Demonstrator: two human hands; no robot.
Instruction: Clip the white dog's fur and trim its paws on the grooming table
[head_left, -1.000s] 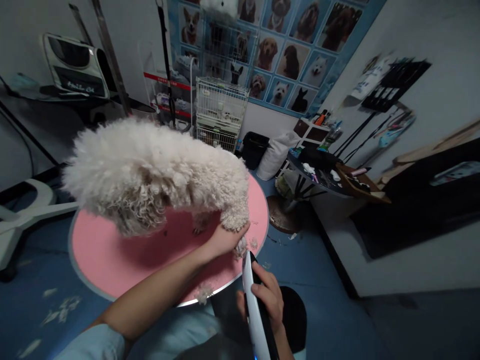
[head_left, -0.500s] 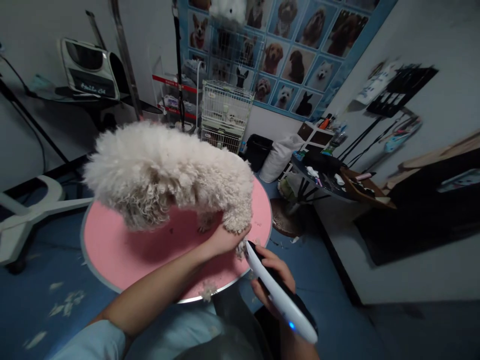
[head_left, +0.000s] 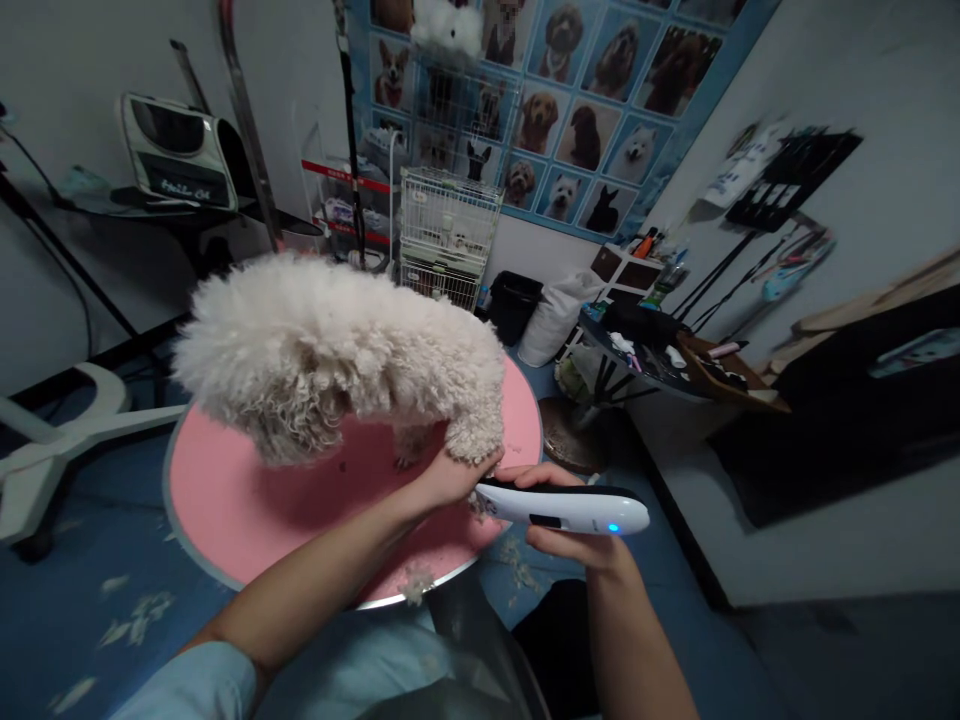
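A curly white dog (head_left: 375,340) stands on a round pink grooming table (head_left: 225,500), its head toward the left. My left hand (head_left: 454,478) is closed around the lower part of its leg at the table's right side. In my right hand (head_left: 559,510) lies a white and black hair clipper (head_left: 577,507) with a blue light glowing near its rear end. The clipper is nearly level, and its head meets the paw just below my left hand. The paw is mostly hidden by the clipper and my fingers.
A tuft of cut hair (head_left: 416,585) lies at the table's front rim, with more on the blue floor (head_left: 142,615). A dark side table (head_left: 652,345) holding tools stands at right. Behind are wire cages (head_left: 450,225) and a black bin (head_left: 514,305). A pet carrier (head_left: 180,150) sits back left.
My right hand has turned the clipper from a steep slant to nearly level, raising its rear end. My left hand keeps its hold on the leg. The view has shifted slightly.
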